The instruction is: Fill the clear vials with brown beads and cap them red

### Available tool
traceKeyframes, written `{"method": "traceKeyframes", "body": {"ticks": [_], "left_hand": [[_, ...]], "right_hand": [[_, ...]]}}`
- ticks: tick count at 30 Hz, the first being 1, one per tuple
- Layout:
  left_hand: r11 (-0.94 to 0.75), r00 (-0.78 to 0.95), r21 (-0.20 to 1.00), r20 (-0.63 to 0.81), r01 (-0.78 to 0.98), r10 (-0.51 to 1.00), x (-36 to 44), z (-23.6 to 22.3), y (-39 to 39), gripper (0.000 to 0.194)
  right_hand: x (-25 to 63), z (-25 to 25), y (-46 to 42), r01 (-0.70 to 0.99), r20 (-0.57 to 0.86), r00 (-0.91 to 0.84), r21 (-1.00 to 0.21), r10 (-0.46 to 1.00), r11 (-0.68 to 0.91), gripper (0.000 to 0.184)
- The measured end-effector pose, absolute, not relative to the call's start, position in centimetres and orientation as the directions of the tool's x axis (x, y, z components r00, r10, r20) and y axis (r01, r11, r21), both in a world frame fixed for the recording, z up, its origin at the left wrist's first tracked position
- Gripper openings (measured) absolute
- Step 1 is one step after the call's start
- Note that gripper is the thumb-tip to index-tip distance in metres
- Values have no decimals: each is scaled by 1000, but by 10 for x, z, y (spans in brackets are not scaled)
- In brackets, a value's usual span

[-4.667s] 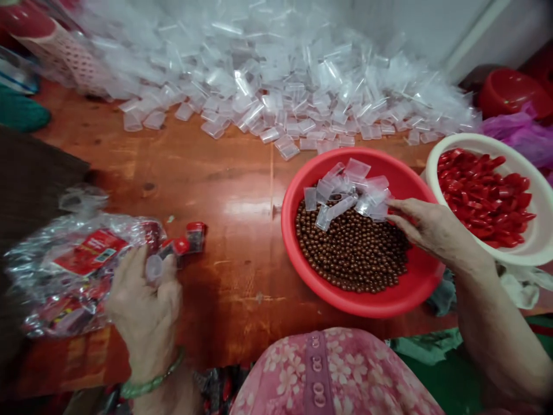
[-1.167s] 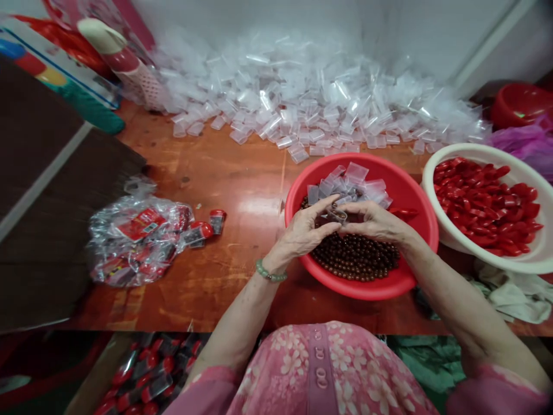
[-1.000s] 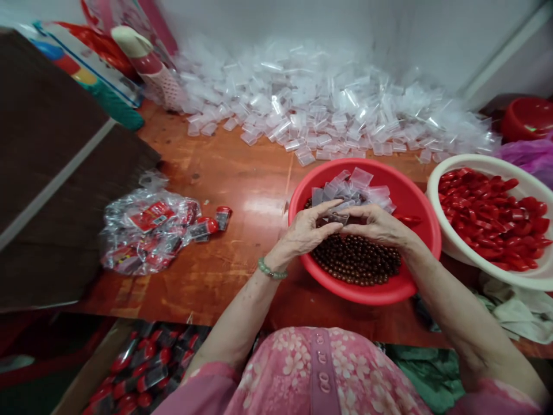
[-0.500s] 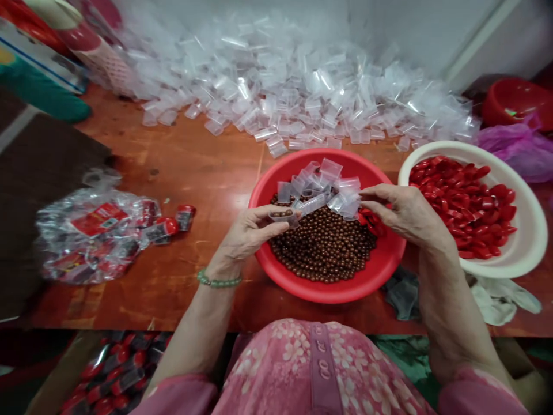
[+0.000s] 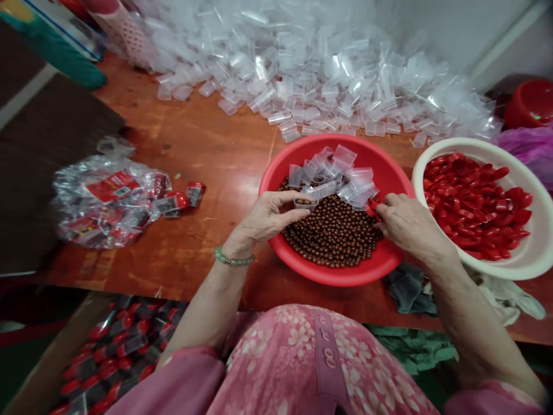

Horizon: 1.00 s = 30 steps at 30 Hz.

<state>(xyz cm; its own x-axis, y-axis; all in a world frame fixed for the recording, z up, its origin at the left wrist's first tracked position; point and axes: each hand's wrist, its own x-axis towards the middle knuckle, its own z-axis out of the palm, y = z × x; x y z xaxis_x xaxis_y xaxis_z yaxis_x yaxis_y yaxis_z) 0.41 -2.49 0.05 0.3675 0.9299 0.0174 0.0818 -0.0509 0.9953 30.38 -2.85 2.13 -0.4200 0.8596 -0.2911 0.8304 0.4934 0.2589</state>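
My left hand [image 5: 266,218] pinches a small clear vial [image 5: 305,202] partly filled with brown beads, held over the left side of the red bowl [image 5: 276,173]. The bowl holds a heap of brown beads [image 5: 334,236] and several empty clear vials [image 5: 334,176]. My right hand [image 5: 408,226] is closed over the bowl's right side, its fingertips on a red cap [image 5: 372,208]. A white bowl [image 5: 525,266] full of red caps [image 5: 475,204] stands to the right.
A big pile of empty clear vials [image 5: 311,75] fills the back of the wooden table [image 5: 207,253]. A plastic bag of filled red-capped vials [image 5: 108,199] lies at left. A box of finished vials [image 5: 108,351] sits below the table edge. Cloths [image 5: 410,288] lie beside the bowls.
Both hands were together over the beads with the vial. Now they have parted: the left keeps the filled vial, the right moved to the bowl's right side and took a red cap.
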Motion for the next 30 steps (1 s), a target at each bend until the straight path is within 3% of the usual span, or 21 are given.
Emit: {"method": "traceKeyframes", "body": {"ticks": [3,6,15,18,20,23,25,27,30], "left_hand": [[-31,405,999,19,22,914,4,-2,-23,30],[-43,417,999,38,1,908,3,-6,-22,29],[-25,482,994,74,-107,873,0,-14,-21,28],[-30,493,994,80,-108,866,-2,-13,-21,27],[-38,503,991,97,-127,859,-3,-11,-21,27],[13,544,987,79,-162,835,-4,-8,-21,29],[63,557,981,50,-182,829,-6,-5,-22,31],[83,538,974,45,-211,842,-8,-4,-22,34],[92,502,962,51,-256,864,-11,-5,-22,35]], "right_hand": [[295,17,-36,843,-272,-328,347,905,410,27],[289,11,-41,854,-256,-296,360,920,375,34],[282,3,-44,872,-180,-274,367,945,322,26],[288,12,-48,952,-74,-247,168,966,256,22],[290,20,-54,975,4,-211,-70,978,211,18],[279,30,-62,847,113,-200,-478,973,230,16],[261,32,-66,684,230,-193,-665,954,299,14],[238,31,-69,640,355,-193,-661,915,392,9],[209,25,-74,665,451,-290,-539,844,516,11]]}}
